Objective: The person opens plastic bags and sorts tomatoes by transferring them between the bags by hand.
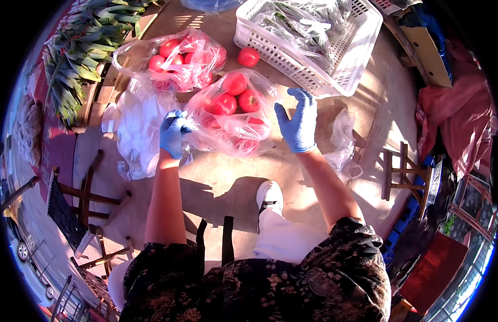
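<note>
A clear plastic bag of red tomatoes (pixel 249 131) rests on the ground before me, its mouth spread. My left hand (pixel 173 135), in a blue glove, pinches the bag's left edge. At the right side, my blue-gloved right hand (pixel 299 122) hovers with thumb and fingers apart, holding nothing. Just beyond lies a second clear bag of tomatoes (pixel 180 60). One loose tomato (pixel 248 57) sits between that bag and a white plastic crate (pixel 287 68). Flattened clear plastic bags (pixel 142 120) lie left of my left hand.
Plastic-wrapped green vegetables (pixel 301 28) fill part of the crate. Leeks (pixel 87 48) are stacked at far left. Folding stools stand left (pixel 81 201) and right (pixel 410 173). A crumpled plastic bag (pixel 343 137) lies right of my right hand. Cardboard (pixel 428 54) is at upper right.
</note>
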Tool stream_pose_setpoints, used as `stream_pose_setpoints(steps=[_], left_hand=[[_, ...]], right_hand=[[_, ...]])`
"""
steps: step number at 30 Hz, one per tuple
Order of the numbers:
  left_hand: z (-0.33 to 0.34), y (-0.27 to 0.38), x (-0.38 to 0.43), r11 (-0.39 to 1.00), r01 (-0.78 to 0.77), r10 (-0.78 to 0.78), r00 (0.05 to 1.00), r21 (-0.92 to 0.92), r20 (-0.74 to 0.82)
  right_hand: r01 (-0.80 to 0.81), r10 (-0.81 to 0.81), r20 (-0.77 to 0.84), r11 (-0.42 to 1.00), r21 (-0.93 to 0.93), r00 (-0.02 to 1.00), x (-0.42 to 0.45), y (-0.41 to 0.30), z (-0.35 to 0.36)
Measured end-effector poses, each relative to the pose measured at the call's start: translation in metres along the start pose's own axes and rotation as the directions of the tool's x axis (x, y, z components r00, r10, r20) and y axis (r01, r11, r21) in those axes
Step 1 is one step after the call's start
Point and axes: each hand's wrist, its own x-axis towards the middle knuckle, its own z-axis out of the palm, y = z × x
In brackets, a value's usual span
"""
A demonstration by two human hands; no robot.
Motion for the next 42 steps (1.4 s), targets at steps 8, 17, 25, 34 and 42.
stream_pose_setpoints(steps=[8, 17, 25, 34, 42], left_hand=[[-0.014, -0.009, 0.0, 0.852, -0.195, 0.079, 0.965, 0.486, 0.249], [-0.007, -0.028, -0.007, 0.197, -0.076, 0.02, 0.997, 0.977, 0.073], [-0.007, -0.051, -0.001, 0.857, 0.156, -0.22, 0.973, 0.491, 0.073], [-0.036, -0.065, 0.0, 0.563, 0.493, -0.53, 0.831, -0.664, 0.168], [-0.002, -0.048, -0.007, 0.906, 0.04, -0.135, 0.971, 0.422, 0.199]], right_hand=[[0.236, -0.293, 0.542, 0.956, 0.174, 0.788, -0.066, -0.063, 0.066], [0.237, -0.473, 0.605, 0.871, 0.43, 0.64, -0.093, -0.081, 0.055], [-0.578, -0.116, 0.794, 0.624, 0.526, 0.596, -0.072, -0.071, 0.048], [-0.981, 0.201, 0.96, 0.047, 0.188, 0.193, -0.048, -0.069, 0.046], [-0.2, -0.104, 0.932, 0.963, 0.182, 0.348, -0.064, -0.098, 0.065]])
